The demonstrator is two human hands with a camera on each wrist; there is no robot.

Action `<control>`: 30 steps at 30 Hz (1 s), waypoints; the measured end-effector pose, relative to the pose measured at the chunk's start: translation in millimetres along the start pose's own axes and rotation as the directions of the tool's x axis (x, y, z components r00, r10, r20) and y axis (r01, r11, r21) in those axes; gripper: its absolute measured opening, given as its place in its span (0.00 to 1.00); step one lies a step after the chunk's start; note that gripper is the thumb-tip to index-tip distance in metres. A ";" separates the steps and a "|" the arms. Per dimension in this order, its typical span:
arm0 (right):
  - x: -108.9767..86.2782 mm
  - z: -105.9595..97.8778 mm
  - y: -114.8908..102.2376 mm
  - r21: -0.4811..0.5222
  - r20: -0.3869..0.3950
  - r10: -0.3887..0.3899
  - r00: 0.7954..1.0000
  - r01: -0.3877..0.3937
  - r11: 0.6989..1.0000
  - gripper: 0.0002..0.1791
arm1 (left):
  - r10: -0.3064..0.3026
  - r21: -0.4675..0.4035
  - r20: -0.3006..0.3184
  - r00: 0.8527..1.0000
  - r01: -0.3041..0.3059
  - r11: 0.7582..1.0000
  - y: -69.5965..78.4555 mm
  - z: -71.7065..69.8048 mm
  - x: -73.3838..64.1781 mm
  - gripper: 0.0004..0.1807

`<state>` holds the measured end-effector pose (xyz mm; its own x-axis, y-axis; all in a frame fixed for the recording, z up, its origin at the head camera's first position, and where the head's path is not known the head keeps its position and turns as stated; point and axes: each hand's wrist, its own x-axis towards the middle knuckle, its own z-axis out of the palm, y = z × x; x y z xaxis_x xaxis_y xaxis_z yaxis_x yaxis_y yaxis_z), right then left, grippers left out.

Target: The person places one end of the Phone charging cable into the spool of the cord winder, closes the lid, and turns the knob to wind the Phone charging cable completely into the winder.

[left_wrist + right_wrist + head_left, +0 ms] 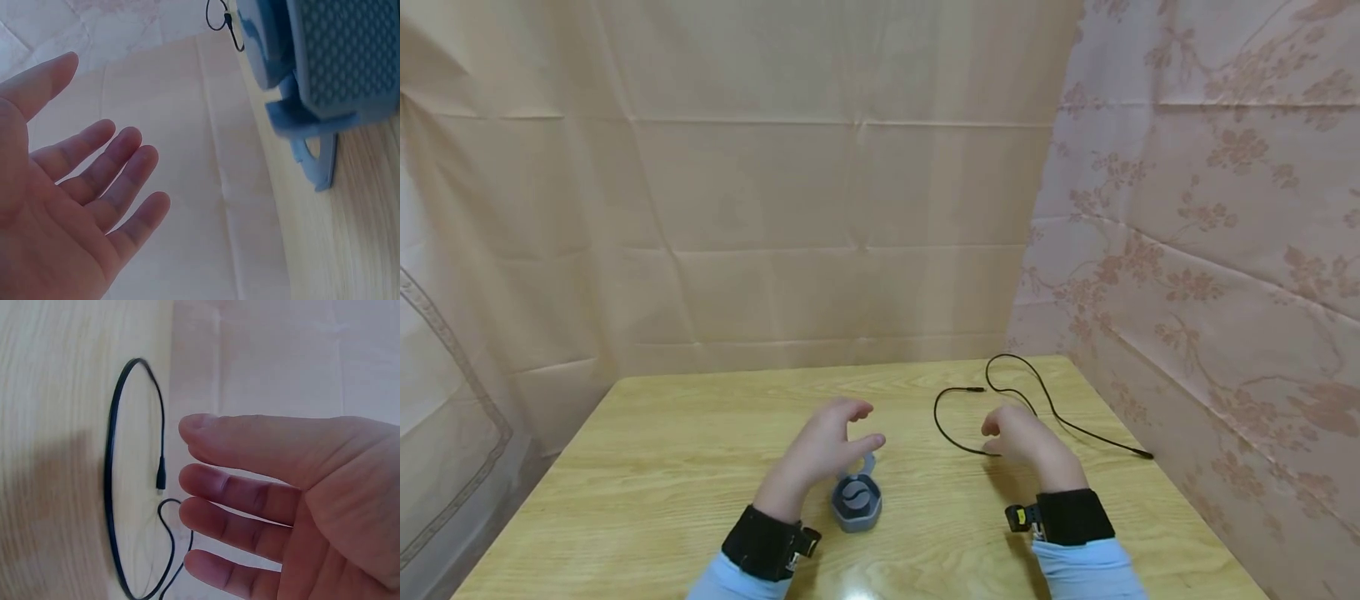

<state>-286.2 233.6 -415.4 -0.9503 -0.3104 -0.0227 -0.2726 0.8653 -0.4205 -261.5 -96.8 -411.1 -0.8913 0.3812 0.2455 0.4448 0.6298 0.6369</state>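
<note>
Grey-blue and faceted, a small container [857, 507] stands on the near middle part of the wood-grained desk [647, 467], its ring-shaped tab [868, 463] reaching out from the far side and a curved ridge showing inside its top. Just beside it is the left hand [823, 446], thumb held away from gently bent fingers; the left wrist view shows its grip slack and holding nothing, with a dimpled wall of the container well apart from the palm. Over to the right, a thin black cable [109, 487] lies in loose loops, one plug [976, 389] between the two hands and beyond them, the other plug [1142, 454] close to the desk's right edge. Above part of the cable hangs the right hand [1022, 437], fingers relaxed and slightly curved, the thumb alongside them; this grip has hold of nothing either, though with the index finger largely hidden I can't quite rule out a light touch on the cable. Both wrists wear black bands [1075, 517] above pale blue sleeves [1086, 571]. Behind the desk hangs creased beige cloth [775, 208], with flower-patterned fabric [1225, 208] to the right.
</note>
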 end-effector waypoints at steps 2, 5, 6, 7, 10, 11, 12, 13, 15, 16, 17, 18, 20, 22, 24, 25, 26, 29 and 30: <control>0.5 2.0 3.8 0.006 0.005 0.026 1.000 -0.026 1.000 0.12 | 0.013 -0.005 0.011 1.000 -0.013 1.000 1.1 3.4 1.2 0.29; 1.9 4.5 7.6 -0.015 0.006 0.039 0.999 -0.039 0.999 0.10 | 0.016 -0.008 0.030 0.999 -0.016 1.000 3.1 8.3 2.8 0.28; 2.5 5.6 8.5 -0.022 0.006 0.049 0.999 -0.048 0.999 0.09 | 0.015 -0.007 0.036 0.999 -0.015 1.000 3.9 9.9 3.4 0.28; 2.8 6.3 9.4 -0.024 0.009 0.063 0.998 -0.063 0.998 0.09 | 0.014 -0.010 0.043 0.999 -0.013 1.000 4.6 11.4 4.0 0.28; 2.9 7.6 11.7 -0.017 0.020 0.081 0.997 -0.080 0.997 0.07 | 0.016 -0.013 0.059 0.998 -0.015 1.000 7.3 15.3 5.7 0.28; 2.6 8.0 12.4 -0.012 0.021 0.085 0.996 -0.085 0.996 0.06 | 0.016 -0.014 0.063 0.998 -0.015 1.000 8.2 16.4 6.3 0.28; 2.2 8.4 13.2 -0.008 0.023 0.082 0.996 -0.081 0.997 0.06 | 0.018 -0.012 0.066 0.998 -0.018 1.000 9.2 17.4 6.7 0.28; 1.9 8.7 13.8 -0.002 0.024 0.078 0.997 -0.078 0.997 0.06 | 0.017 -0.014 0.070 0.997 -0.016 1.000 9.9 18.2 7.0 0.28; 1.6 9.5 14.0 -0.006 0.029 0.074 0.997 -0.074 0.997 0.06 | 0.015 -0.008 0.075 0.997 -0.014 1.000 11.5 20.1 7.5 0.28; 1.5 10.1 13.8 -0.013 0.029 0.068 0.997 -0.068 0.998 0.06 | 0.013 -0.007 0.078 0.997 -0.012 1.000 12.0 20.9 7.7 0.28; 1.5 10.7 13.5 -0.016 0.031 0.065 0.997 -0.064 0.998 0.06 | 0.012 -0.004 0.080 0.997 -0.012 1.000 12.2 21.7 7.8 0.27; 1.6 11.3 12.9 -0.019 0.035 0.069 0.997 -0.069 0.997 0.05 | 0.013 -0.001 0.082 0.997 -0.013 1.000 12.5 22.2 7.7 0.28; 2.2 13.0 12.0 -0.034 0.036 0.085 0.996 -0.084 0.996 0.06 | 0.014 0.009 0.085 0.996 -0.015 1.000 12.7 23.3 7.9 0.28; 2.2 14.5 11.6 -0.038 0.029 0.093 0.995 -0.092 0.995 0.06 | 0.017 0.013 0.088 0.996 -0.019 1.000 12.8 23.7 7.9 0.28; 2.0 15.9 11.6 -0.036 0.026 0.103 0.994 -0.102 0.994 0.07 | 0.018 0.020 0.091 0.996 -0.020 1.000 13.2 23.7 7.9 0.28; 2.0 16.8 11.9 -0.038 0.022 0.097 0.995 -0.096 0.995 0.08 | 0.017 0.020 0.094 0.995 -0.019 1.000 13.4 23.8 7.9 0.28; 1.8 17.4 12.0 -0.035 0.020 0.089 0.996 -0.088 0.995 0.09 | 0.015 0.020 0.096 0.995 -0.017 1.000 13.7 23.7 7.8 0.28; 2.3 19.3 13.2 -0.027 0.017 0.074 0.997 -0.073 0.997 0.10 | 0.016 0.022 0.104 0.994 -0.019 1.000 15.1 23.5 7.9 0.28; 2.6 19.6 13.4 -0.025 0.019 0.073 0.997 -0.072 0.997 0.10 | 0.017 0.021 0.108 0.994 -0.019 1.000 15.6 23.4 8.0 0.27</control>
<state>-289.4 236.7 -438.9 -0.9645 -0.2543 -0.0706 -0.2071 0.8950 -0.3951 -259.6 -68.1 -416.2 -0.8688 0.4629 0.1757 0.4637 0.6365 0.6164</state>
